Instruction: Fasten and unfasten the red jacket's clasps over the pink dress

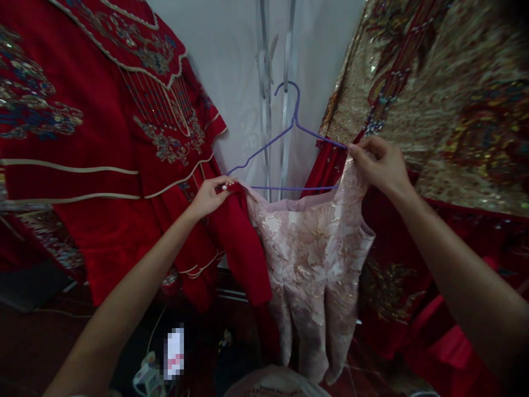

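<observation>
A pale pink brocade dress (306,248) with a gold floral pattern hangs in front of me on a purple hanger (295,122). The hanger's hook is up by a metal upright. My left hand (212,196) is closed, pinching the dress's left shoulder strap at the hanger's lower left end. On the other side, my right hand (382,165) pinches the right strap against the hanger's sloping arm, fingers closed. Red cloth (248,248) hangs just under my left hand, beside the dress.
Red embroidered garments (103,110) with beading and pale trim hang on the left. On the right are gold sequinned garments (463,110). Two metal uprights (285,44) run down a white wall (225,38). A phone-like bright screen (174,353) and a white object with a cord (147,377) lie below.
</observation>
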A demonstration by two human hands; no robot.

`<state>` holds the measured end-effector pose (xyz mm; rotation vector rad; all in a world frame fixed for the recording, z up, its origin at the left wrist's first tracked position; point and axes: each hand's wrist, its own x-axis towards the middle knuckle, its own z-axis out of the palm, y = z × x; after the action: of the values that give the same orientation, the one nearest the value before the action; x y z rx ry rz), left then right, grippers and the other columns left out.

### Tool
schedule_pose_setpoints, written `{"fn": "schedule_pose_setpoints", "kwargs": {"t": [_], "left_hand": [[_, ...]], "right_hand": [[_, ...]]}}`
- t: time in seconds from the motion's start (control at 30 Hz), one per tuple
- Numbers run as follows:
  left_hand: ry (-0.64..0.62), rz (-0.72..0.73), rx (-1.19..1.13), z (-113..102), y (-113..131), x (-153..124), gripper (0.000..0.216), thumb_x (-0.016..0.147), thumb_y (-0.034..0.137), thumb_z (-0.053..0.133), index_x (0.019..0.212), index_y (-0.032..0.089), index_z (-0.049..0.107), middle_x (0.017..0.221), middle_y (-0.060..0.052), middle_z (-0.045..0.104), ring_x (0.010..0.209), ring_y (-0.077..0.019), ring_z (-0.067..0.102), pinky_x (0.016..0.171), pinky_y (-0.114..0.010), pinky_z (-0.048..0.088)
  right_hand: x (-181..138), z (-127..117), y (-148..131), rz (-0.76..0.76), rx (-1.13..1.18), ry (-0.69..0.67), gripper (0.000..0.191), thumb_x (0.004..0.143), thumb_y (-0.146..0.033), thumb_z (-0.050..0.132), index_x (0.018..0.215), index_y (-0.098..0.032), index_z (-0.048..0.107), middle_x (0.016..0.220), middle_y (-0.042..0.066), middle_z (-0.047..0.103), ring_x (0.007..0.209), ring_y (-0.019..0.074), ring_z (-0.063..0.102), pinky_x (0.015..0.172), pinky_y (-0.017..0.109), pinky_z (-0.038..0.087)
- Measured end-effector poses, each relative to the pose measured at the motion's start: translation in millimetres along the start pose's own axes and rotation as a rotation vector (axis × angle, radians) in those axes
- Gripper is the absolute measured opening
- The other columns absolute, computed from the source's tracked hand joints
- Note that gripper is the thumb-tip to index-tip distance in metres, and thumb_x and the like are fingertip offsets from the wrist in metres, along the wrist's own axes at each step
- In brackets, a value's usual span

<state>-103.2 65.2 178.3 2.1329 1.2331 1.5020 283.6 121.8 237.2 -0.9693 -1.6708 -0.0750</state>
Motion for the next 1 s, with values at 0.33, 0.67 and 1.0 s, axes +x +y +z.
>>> {"fn": "schedule_pose_setpoints", "kwargs": {"t": [0.33,0.67,1.0], "left_hand": [[0.233,-0.445,-0.231,-37,-50,-22,0.035,0.055,0.036,0.078,0.083,0.016,0.071,0.082,-0.004,0.071,0.075,-0.0168,0.062,0.079,-0.028,0.046],[0.27,-0.36,-0.183,-43,-58,-11,0.029,0.056,0.032,0.076,0.08,0.016,0.071,0.083,-0.004,0.071,0.079,-0.0175,0.062,0.082,-0.028,0.045],[0.185,-0.244,-0.19,-26,-28,28,0.023,0.061,0.03,0.072,0.079,0.016,0.07,0.083,-0.002,0.069,0.08,-0.0157,0.06,0.083,-0.027,0.044]], "right_hand": [[-2,9,3,-0.013,0.141,-0.052,0.035,0.077,-0.049,0.062,0.068,-0.017,0.054,0.057,-0.003,0.05,0.049,0.0083,0.04,0.047,0.021,0.028],[-1,10,4,0.001,0.138,-0.074,0.037,0.076,-0.053,0.063,0.069,-0.017,0.055,0.057,-0.002,0.05,0.049,0.0085,0.041,0.047,0.022,0.028],[0,15,10,0.041,0.202,-0.139,0.033,0.078,-0.049,0.063,0.07,-0.017,0.054,0.06,-0.002,0.052,0.051,0.0076,0.041,0.049,0.022,0.029]]}}
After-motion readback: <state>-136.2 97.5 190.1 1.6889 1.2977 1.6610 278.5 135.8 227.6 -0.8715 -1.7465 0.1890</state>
